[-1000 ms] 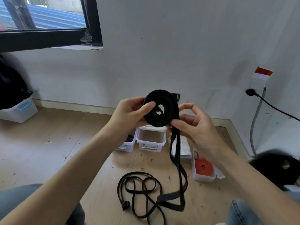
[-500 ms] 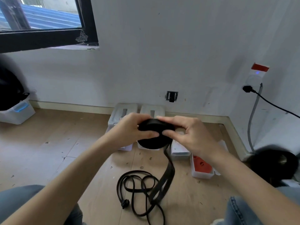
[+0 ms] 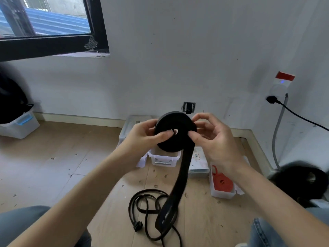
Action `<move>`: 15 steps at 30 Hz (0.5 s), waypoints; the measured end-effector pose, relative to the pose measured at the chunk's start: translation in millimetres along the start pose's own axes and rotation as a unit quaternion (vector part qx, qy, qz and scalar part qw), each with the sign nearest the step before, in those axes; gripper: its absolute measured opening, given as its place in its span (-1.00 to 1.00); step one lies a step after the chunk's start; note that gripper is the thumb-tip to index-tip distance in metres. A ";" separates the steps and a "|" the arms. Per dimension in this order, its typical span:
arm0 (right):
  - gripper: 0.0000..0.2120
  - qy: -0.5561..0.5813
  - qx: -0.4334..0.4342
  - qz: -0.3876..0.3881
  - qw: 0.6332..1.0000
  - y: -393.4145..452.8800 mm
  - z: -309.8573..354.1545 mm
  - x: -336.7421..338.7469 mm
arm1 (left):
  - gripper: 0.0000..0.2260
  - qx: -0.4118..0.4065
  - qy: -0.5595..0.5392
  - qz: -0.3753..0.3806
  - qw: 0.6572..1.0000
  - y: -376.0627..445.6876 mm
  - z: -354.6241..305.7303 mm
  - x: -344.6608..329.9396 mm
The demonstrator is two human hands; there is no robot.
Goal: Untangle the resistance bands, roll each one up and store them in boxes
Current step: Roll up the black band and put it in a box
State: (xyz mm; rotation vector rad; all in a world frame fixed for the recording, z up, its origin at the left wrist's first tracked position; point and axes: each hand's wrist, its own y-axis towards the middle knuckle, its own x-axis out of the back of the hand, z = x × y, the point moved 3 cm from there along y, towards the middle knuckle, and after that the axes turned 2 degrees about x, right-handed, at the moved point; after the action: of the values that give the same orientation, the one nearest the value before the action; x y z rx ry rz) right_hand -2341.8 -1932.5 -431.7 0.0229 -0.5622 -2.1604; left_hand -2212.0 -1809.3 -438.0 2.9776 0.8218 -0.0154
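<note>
Rolling step under way: I see the left hand [image 3: 142, 138] and right hand [image 3: 213, 138] pinching the black band roll [image 3: 175, 131] at centre frame. Its loose tail [image 3: 179, 179] hangs toward 6 o'clock. Next, I judge: wind it in, then the clear box [image 3: 164, 158] beneath.

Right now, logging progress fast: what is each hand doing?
Left hand: grips the rolled black band.
Right hand: pinches the same roll at its edge.

Blk band roll [image 3: 175, 131]; red band [image 3: 222, 182] in white box [image 3: 222, 194] (blk cord [image 3: 151, 207] on floor).
</note>
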 end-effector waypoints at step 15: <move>-0.66 0.116 -0.046 -0.046 0.991 -1.8 -1.1 -6.3 | -0.66 0.019 -0.209 -0.034 0.977 1.5 3.6 -6.2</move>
State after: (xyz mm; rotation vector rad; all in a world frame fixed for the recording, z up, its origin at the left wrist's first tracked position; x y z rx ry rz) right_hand -2339.0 -1927.2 -434.5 0.2523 -0.3333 -2.2325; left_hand -2216.6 -1814.0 -441.4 2.8169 0.8662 -0.6427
